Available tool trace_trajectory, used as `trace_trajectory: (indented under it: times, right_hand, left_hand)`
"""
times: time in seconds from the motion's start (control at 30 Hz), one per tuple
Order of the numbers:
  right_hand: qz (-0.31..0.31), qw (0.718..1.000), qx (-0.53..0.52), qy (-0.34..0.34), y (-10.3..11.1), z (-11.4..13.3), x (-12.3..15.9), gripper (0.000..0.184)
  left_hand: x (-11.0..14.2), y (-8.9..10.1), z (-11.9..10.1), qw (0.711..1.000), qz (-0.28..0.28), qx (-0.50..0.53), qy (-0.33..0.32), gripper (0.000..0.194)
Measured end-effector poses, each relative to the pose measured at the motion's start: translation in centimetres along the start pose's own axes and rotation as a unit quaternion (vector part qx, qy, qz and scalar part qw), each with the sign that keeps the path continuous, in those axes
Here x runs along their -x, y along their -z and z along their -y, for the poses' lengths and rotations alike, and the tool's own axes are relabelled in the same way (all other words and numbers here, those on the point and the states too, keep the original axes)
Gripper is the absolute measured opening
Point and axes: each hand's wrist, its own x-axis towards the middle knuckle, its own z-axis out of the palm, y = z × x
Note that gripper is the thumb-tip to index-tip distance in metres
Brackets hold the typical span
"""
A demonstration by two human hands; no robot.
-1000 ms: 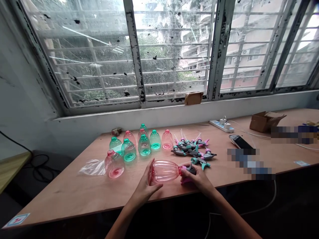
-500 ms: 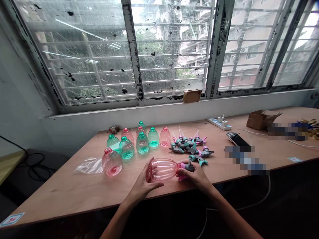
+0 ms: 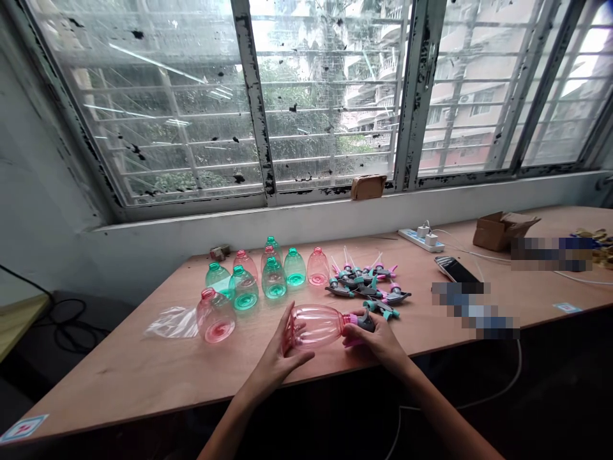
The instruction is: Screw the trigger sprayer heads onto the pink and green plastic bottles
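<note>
A clear pink spray bottle (image 3: pixel 317 327) lies sideways in the air just above the table's front edge, its neck pointing right. My left hand (image 3: pixel 282 348) cups the base, thumb below and fingers behind the plastic. At the neck, my right hand (image 3: pixel 376 335) is closed around the grey and pink spray head (image 3: pixel 364 321), which sits against the bottle's mouth; part of it is hidden by the fingers. Several loose trigger spray heads (image 3: pixel 364 281) in grey, teal and pink are piled beyond my right hand. Open green bottles (image 3: pixel 246 297) and pink bottles (image 3: pixel 216 322) stand upright at the left.
A crumpled clear plastic bag (image 3: pixel 172 322) lies left of the bottles. Toward the right are a phone (image 3: pixel 458 271), a white power strip (image 3: pixel 421 240) with a cable, and an open cardboard box (image 3: pixel 500 231). The wooden table (image 3: pixel 119 383) backs onto a windowed wall.
Both hands stay on the bottle in nearly the same place. The left fingers have shifted slightly around the base. The view has moved a little.
</note>
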Motion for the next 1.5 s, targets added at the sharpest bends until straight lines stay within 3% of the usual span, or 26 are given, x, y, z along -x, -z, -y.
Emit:
trace_trajectory:
  times: [0.13,0.3,0.47,0.57,0.8,0.87,1.0,1.2,1.37,1.5]
  right_hand:
    - [0.014,1.000,0.004,-0.001,0.2,-0.3,-0.2,0.042]
    - [0.024,0.999,0.029,0.002,0.3,-0.6,-0.3,0.043]
    - [0.018,1.000,0.019,0.004,0.3,-0.6,-0.3,0.040]
    - [0.022,0.999,0.026,0.009,0.2,-0.6,-0.3,0.038]
    - [0.030,0.999,0.032,0.011,0.2,-0.5,-0.1,0.038]
    - [0.029,0.999,0.033,0.011,0.3,-0.6,-0.1,0.039]
    - [0.028,0.999,0.033,0.020,0.5,-0.9,-0.2,0.040]
    - [0.042,0.996,0.074,0.033,0.5,-0.8,0.0,0.041]
    - [0.056,0.992,0.107,0.043,0.4,-0.4,0.1,0.041]
    - [0.055,0.994,0.087,0.041,0.5,-0.6,0.1,0.040]
  left_hand:
    - [0.1,-0.2,-0.2,1.000,0.001,0.009,-0.003,0.103]
    - [0.1,-0.5,-1.0,0.999,-0.031,-0.002,0.025,0.079]
    - [0.0,-0.3,-0.4,1.000,-0.025,-0.001,0.008,0.104]
    - [0.2,-0.2,-0.2,1.000,-0.016,-0.015,0.004,0.107]
    - [0.2,0.2,-0.7,0.998,-0.022,-0.053,0.005,0.067]
    - [0.0,0.3,-0.4,0.999,-0.022,-0.035,0.003,0.072]
    - [-0.2,0.6,0.9,0.999,0.034,0.016,-0.020,0.103]
    - [-0.1,1.0,1.8,0.999,0.028,-0.009,-0.018,0.107]
    - [-0.3,1.1,1.6,1.000,0.017,-0.014,0.013,0.096]
    - [-0.5,1.1,2.0,1.000,0.015,-0.020,-0.018,0.106]
